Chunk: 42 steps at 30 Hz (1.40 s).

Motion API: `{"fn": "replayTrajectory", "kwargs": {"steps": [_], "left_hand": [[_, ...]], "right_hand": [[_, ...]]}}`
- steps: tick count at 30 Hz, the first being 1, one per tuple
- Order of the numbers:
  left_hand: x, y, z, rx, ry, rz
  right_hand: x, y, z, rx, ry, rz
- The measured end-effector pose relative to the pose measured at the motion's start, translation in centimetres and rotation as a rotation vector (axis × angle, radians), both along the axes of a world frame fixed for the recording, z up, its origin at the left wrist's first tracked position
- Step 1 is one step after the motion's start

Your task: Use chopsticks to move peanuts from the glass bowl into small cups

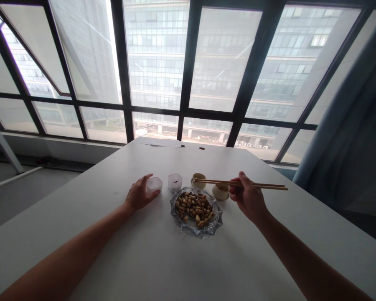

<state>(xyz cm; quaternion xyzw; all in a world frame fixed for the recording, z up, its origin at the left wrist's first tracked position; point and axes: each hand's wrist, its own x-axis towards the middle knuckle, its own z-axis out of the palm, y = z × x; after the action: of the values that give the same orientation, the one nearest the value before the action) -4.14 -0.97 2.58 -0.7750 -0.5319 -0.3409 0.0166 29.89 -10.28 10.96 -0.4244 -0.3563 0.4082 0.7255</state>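
My left hand is curved round a small translucent plastic cup, its thumb along the near side. In my right hand is a pair of wooden chopsticks, pointing left. Their tips pinch a small pale-and-dark piece, too small to name, beside a beige cup. A second beige cup stands partly behind my right fingers and the chopsticks. Between my hands lies a scalloped glass dish with peanuts and dark seeds. Another translucent cup has a little dark matter in it.
The white table reaches toward large dark-framed windows. Flat white sheets lie at its far left end, near two dark round spots. A blue-grey curtain hangs on the right. A white metal frame stands at far left.
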Motion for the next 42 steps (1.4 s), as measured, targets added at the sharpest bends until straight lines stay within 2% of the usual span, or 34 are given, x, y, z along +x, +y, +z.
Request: {"fn": "replayTrajectory", "kwargs": {"steps": [3, 6, 9, 12, 14, 16, 21, 24, 30, 34, 39, 42], "left_hand": [[0.6, -0.1, 1.6, 0.046, 0.058, -0.041], [2.4, 0.0, 3.8, 0.057, 0.143, -0.117], [5.0, 0.5, 5.5, -0.042, 0.217, -0.17], [7.1, 1.5, 6.3, -0.182, 0.283, -0.166], [8.0, 2.0, 6.4, -0.253, 0.313, -0.142], [8.3, 2.4, 6.1, -0.233, 0.304, -0.154], [7.8, 2.5, 5.2, 0.119, 0.304, -0.34], [7.4, 2.5, 4.9, 0.194, 0.289, -0.363], [7.2, 2.5, 4.7, 0.195, 0.269, -0.358], [7.3, 2.3, 5.0, 0.176, 0.273, -0.369], [7.7, 1.9, 5.6, 0.175, 0.266, -0.366], [7.8, 1.8, 5.8, 0.152, 0.257, -0.351]], "right_hand": [[0.2, 0.0, 0.0, 0.018, -0.028, 0.013], [0.6, 0.2, -0.1, 0.038, -0.057, 0.017], [1.0, 0.5, -0.4, 0.062, -0.079, 0.014], [1.3, 0.6, -0.5, 0.072, -0.095, 0.024], [1.4, 0.6, -0.5, 0.075, -0.104, 0.019], [1.6, 0.6, -0.4, 0.084, -0.119, 0.011], [1.8, 0.8, -0.4, 0.1, -0.114, -0.011], [1.9, 1.0, -0.6, 0.081, -0.089, -0.031], [1.6, 0.8, -0.9, 0.086, -0.13, -0.049], [-0.2, 1.2, -0.8, 0.145, -0.299, -0.094], [-3.9, 3.6, -1.1, 0.176, -0.475, 0.032], [-4.9, 4.4, -1.1, 0.169, -0.529, 0.072]]}}
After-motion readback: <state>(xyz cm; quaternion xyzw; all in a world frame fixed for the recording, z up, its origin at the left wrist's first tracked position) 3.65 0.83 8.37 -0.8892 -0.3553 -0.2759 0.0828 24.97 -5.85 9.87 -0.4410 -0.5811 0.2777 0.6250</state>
